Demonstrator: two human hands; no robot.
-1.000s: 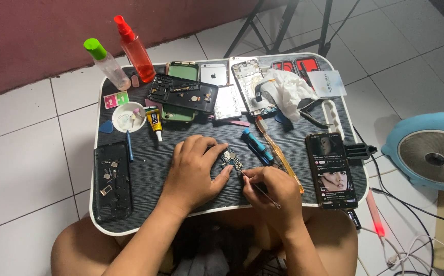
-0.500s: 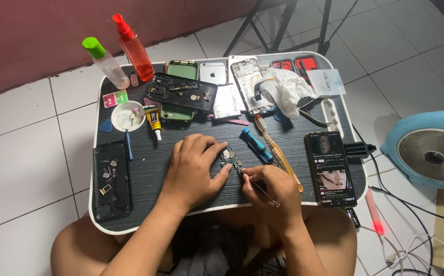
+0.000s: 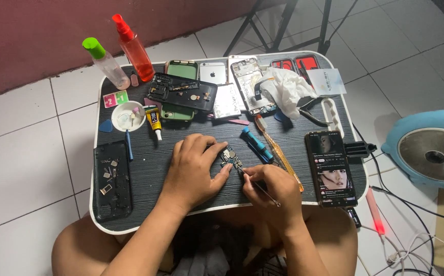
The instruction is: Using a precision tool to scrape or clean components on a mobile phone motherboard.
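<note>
White floor tiles surround your lap table, where your left hand pins the small circuit board near its centre while your right hand grips a thin probe on it, phone shells lying open beyond.

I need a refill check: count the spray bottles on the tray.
2. A clear spray bottle with a green cap lies at the tray's far left corner; an orange bottle with a red sprayer lies just right of it. None seem hidden.
</note>
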